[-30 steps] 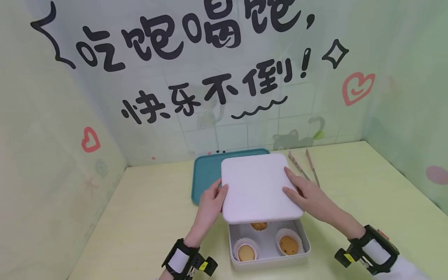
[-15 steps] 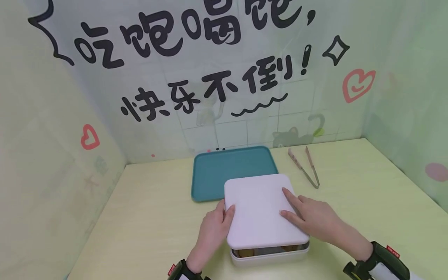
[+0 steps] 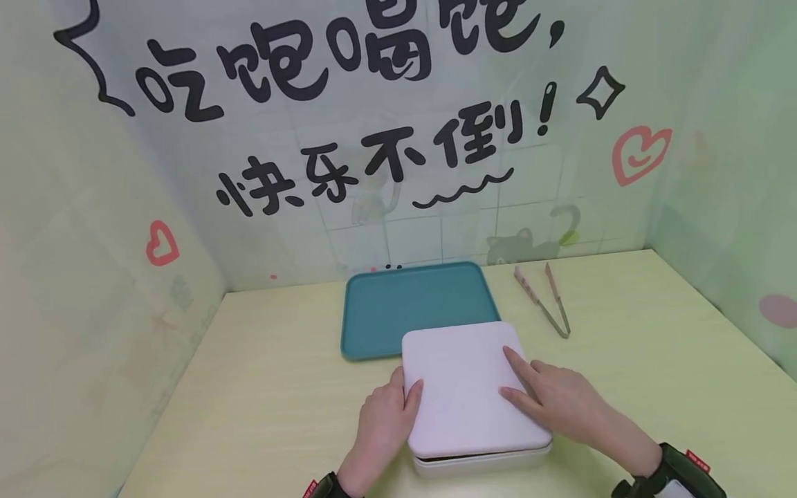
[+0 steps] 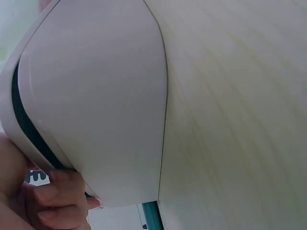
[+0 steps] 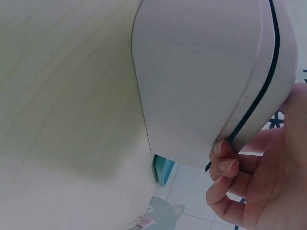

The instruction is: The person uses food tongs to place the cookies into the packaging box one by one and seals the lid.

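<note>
A white square lid [image 3: 467,394] lies over a white box [image 3: 482,465], hiding what is inside. A thin dark gap runs between lid and box at the front, and also along the sides in both wrist views. My left hand [image 3: 386,422] holds the lid's left edge, thumb on top and fingers [image 4: 62,201] curled at the rim. On the opposite side my right hand [image 3: 566,401] grips the lid, its thumb and index finger spread on the top. Its other fingers [image 5: 225,167] bend in at the rim, beside the box wall [image 5: 192,81].
Behind the box lies a teal tray [image 3: 417,308], its front right part overlapped by the lid in the head view. Metal tongs [image 3: 551,311] with pinkish handles lie spread at the back right of the pale wooden table [image 3: 261,401]. Printed walls enclose the table.
Both hands have lowered the lid towards me onto the box, covering the small cakes in paper cups seen earlier. The front gap has narrowed, and more of the tray and tongs shows.
</note>
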